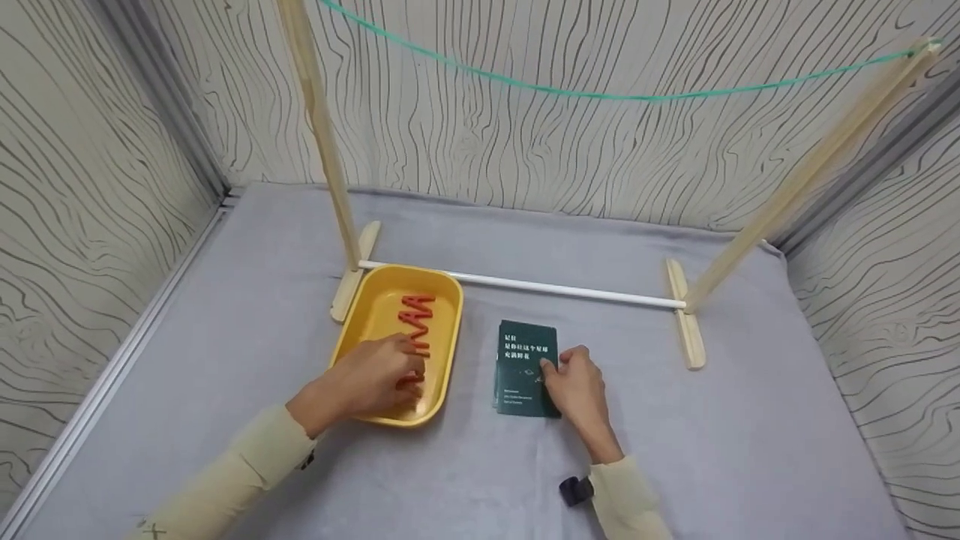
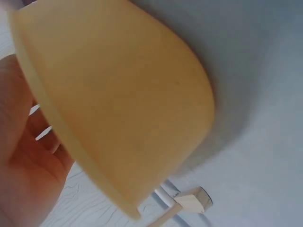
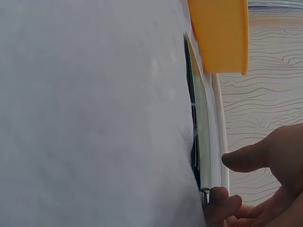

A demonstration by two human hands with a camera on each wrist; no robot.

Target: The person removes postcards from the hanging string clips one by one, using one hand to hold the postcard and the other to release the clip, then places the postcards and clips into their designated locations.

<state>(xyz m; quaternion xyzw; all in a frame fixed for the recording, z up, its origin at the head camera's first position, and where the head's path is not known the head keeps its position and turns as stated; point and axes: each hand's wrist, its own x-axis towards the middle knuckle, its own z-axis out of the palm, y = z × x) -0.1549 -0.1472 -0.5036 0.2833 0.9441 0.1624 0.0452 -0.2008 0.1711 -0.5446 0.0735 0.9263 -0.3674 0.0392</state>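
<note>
A yellow tray [image 1: 451, 330] holds several red clips [image 1: 417, 307] that look like clothespins, lying in a row. My left hand [image 1: 379, 375] reaches over the tray's near left rim, fingertips down among the nearest clips and a gap between thumb and forefinger. In the left wrist view its loosely bent fingers show behind the tray wall [image 2: 128, 94]. On the cloth to the right lies a small stack of dark green cards [image 1: 521, 382] with white print. My right hand [image 1: 581, 386] is at the stack's right edge; in the right wrist view its fingers touch the edge while the thumb [image 3: 246, 158] stands apart.
Behind the tray and cards stands a wooden frame, with a left post [image 1: 326, 142], a right post [image 1: 810, 180] and a white rod [image 1: 562, 289] low between them. A green string [image 1: 525, 85] sags between the posts. Grey cloth [image 1: 735, 450] covers the table; wood-patterned panels surround it.
</note>
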